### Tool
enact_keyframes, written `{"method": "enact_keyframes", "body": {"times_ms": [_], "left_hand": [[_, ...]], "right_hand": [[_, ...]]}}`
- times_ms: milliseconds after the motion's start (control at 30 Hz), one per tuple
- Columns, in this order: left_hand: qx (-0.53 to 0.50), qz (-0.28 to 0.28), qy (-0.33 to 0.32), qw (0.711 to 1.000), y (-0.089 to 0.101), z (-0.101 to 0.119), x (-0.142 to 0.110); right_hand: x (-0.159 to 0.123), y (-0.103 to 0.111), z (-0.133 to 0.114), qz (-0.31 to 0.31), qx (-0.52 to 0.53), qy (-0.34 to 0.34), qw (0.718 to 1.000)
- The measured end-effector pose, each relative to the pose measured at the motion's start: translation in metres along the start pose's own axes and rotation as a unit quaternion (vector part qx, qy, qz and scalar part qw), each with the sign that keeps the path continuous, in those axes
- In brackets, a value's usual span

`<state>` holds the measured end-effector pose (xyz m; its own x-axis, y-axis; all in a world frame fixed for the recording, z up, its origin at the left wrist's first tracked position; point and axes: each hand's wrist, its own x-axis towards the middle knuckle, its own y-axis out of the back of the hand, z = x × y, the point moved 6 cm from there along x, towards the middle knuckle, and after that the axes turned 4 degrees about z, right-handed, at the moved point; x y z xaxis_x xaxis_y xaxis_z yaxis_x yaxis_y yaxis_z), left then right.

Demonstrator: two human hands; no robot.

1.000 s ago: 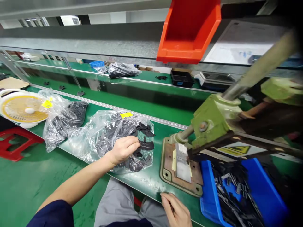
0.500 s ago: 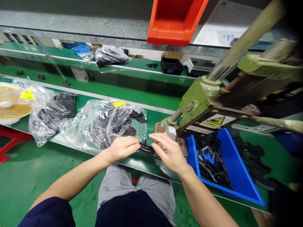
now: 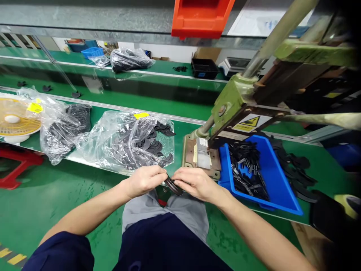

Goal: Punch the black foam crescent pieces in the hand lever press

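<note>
Holds a dark curved piece low at the front edge of the surface, tilted, with its lower end over grey trousers. Pinches the upper left end with the left hand, curled in tight; meets the other side with the right hand, also drawn in narrow on the piece, with the exact lie of the fingertips partly hidden. Has a clear plastic bag of dark pieces just beyond the left hand and, near the right hand, the base plate of a green press, with a blue bin of narrow black parts beside it. Could well drop the piece onto the trousers or the floor through a loosened pinch, with little or no surface beneath. Could bend or scuff it by twisting one hand against the other, judging from its slim look. Could snag the bag and spill pieces by lifting the left hand carelessly. Could knock knuckles on the base plate by swinging the right hand outward, or crush a finger by straying beneath the press, a danger in keeping with the yellow warning label.
</note>
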<state>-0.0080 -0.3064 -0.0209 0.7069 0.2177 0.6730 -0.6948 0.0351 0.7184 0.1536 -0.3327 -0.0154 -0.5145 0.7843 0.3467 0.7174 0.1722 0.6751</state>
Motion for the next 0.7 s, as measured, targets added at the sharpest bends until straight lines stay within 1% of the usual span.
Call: {"method": "enact_keyframes", "body": {"times_ms": [67, 167, 267, 367, 433, 533, 633, 700], "left_hand": [[0.002, -0.038, 0.011, 0.999, -0.005, 0.003, -0.003], [-0.010, -0.065, 0.014, 0.998, -0.006, 0.006, -0.005], [-0.042, -0.099, 0.005, 0.994, -0.003, 0.009, 0.002], [-0.106, -0.140, -0.003, 0.984, 0.001, 0.014, 0.012], [-0.163, -0.138, 0.027, 0.976, 0.003, 0.015, 0.018], [-0.229, -0.112, 0.110, 0.961, 0.003, 0.015, 0.024], [-0.254, -0.096, 0.167, 0.948, 0.002, 0.020, 0.027], [-0.260, -0.095, 0.210, 0.938, 0.001, 0.023, 0.029]], "right_hand": [[-0.004, -0.004, 0.000, -0.007, -0.005, -0.006, 1.000], [-0.009, -0.008, 0.002, -0.024, 0.002, -0.020, 1.000], [-0.012, -0.009, 0.004, -0.043, 0.050, -0.044, 0.997], [-0.015, -0.009, 0.006, -0.057, 0.106, -0.079, 0.990], [-0.017, -0.010, 0.008, -0.070, 0.144, -0.106, 0.981], [-0.022, -0.014, 0.009, -0.096, 0.205, -0.137, 0.964], [-0.027, -0.018, 0.010, -0.119, 0.287, -0.178, 0.934], [-0.030, -0.019, 0.010, -0.118, 0.309, -0.190, 0.924]]}}
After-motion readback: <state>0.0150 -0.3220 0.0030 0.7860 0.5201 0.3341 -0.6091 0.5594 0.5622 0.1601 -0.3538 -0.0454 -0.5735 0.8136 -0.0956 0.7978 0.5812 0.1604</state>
